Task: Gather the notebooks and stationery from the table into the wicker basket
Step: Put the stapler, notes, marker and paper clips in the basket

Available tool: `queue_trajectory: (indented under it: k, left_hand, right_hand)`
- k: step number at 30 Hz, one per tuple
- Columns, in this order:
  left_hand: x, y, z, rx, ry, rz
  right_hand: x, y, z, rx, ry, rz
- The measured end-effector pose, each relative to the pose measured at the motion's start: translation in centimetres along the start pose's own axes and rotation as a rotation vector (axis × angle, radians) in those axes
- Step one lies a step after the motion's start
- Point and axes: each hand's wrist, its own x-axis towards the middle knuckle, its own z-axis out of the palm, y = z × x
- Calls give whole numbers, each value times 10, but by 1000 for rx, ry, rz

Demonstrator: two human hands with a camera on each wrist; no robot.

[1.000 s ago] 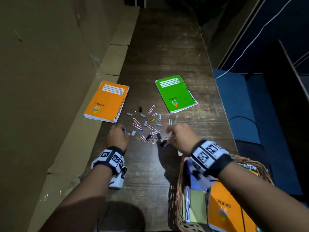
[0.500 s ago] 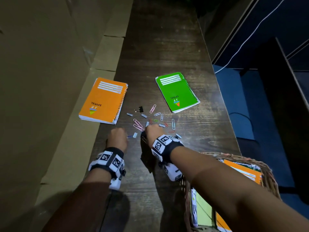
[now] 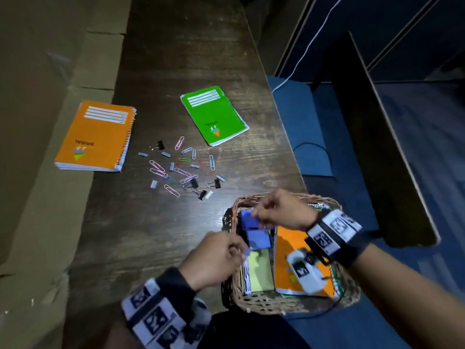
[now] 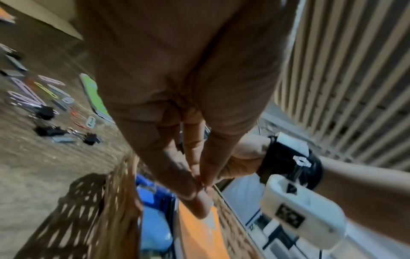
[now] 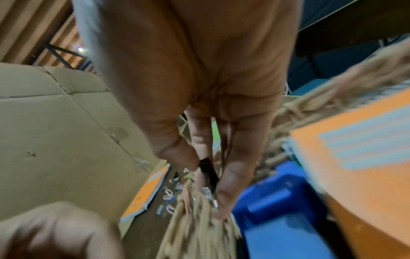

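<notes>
Low in the frame, the left hand point(image 3: 214, 260) pinches something too small to identify over the wicker basket point(image 3: 254, 302); the right hand point(image 3: 281, 210) pinches a black binder clip point(image 5: 208, 170). Above, paper clips point(image 3: 181, 170), an orange notebook point(image 3: 94, 137) and a green notebook point(image 3: 214, 114) lie on the table point(image 3: 181, 59).

The scene is dimly lit from above, and a soft sheen is left on the dark table point(image 3: 191, 59). Corners are darkened and straight edges bowed. Both wrist views are smeared by motion blur; nearby skin is defocused.
</notes>
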Motion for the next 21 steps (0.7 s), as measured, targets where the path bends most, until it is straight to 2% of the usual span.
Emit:
queue_trajectory:
  k: [3,7,15,17,19,21]
  left_hand:
    - [4,3,31,34,-2,-43]
    - [4,-2,41,-97,13,-165]
    - [-19,-27,-2,-371,348,-246]
    - [-26,-46,-14,-414,442,-296]
    - [-28,-62,-27,-392,556,-317]
    - [-19,-73,-43,-95,663,-313]
  right_hand:
    - [-23,36,12,-9,-44,81]
    - [-30,62,32,-50,-80,117]
    - [-26,67,49,-308,-136,49]
    - [-25,51,36,-319,-90,25]
    - [-16,24,19,-338,39,-51]
    - [4,-9,7,-335,188,-146]
